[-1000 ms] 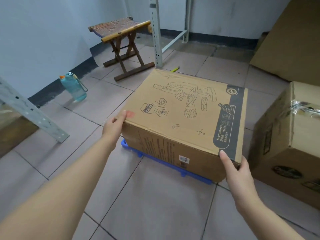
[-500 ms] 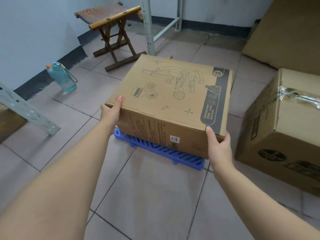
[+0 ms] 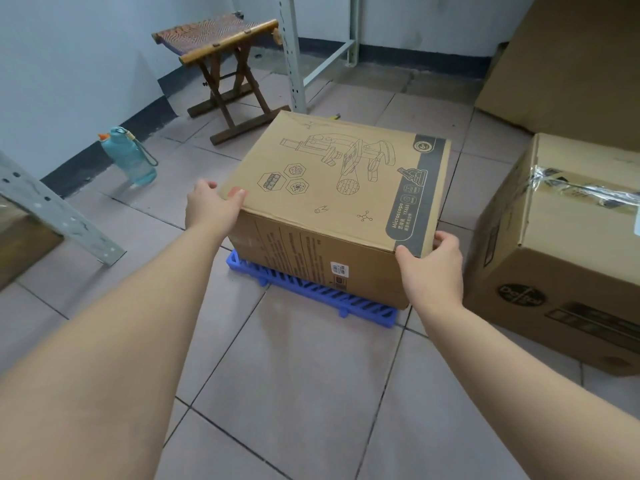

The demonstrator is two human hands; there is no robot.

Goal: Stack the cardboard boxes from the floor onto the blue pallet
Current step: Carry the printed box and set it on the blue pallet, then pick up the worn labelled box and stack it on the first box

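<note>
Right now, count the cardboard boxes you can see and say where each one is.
3. The microscope box sits on the blue pallet; a taped box stands right of it; a large box is behind, cut off. Others may be outside view.

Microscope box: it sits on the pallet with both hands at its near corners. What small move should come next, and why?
Probably let go and turn to the taped box on the right. The microscope box already seems to rest flat on the blue pallet; the left hand and right hand only steady its corners.
</note>
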